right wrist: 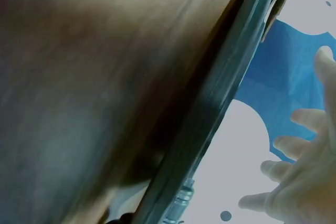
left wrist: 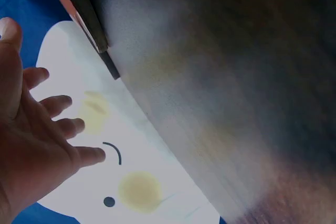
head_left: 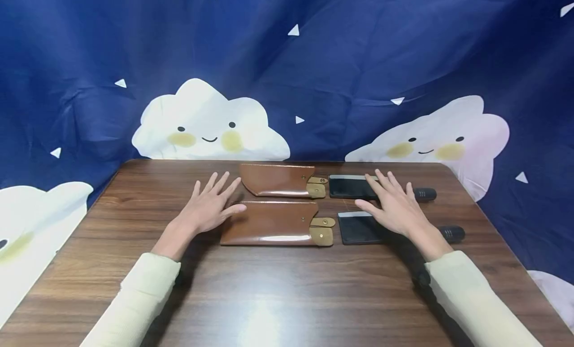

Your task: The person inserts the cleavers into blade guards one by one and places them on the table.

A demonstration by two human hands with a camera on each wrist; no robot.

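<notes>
Lying: two sheaths [head_left: 278, 181] [head_left: 269, 225], two cleavers [head_left: 351, 188] [head_left: 358, 231]

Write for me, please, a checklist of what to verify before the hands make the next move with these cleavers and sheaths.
1. Hands free: ok. The left hand and right hand are spread and hold nothing.
2. Sheath straps unfastened: ok. The far strap and near strap both stand unsnapped.
3. Sheath mouths toward the blades: ok. The far sheath and near sheath open toward the cleavers.
4. Cleavers apart: ok. A gap separates the far cleaver from the near cleaver.
5. Right hand away from the blades: not ok. It is spread above them.
6. Sheaths empty inside: cannot tell. Their insides are hidden.
</notes>
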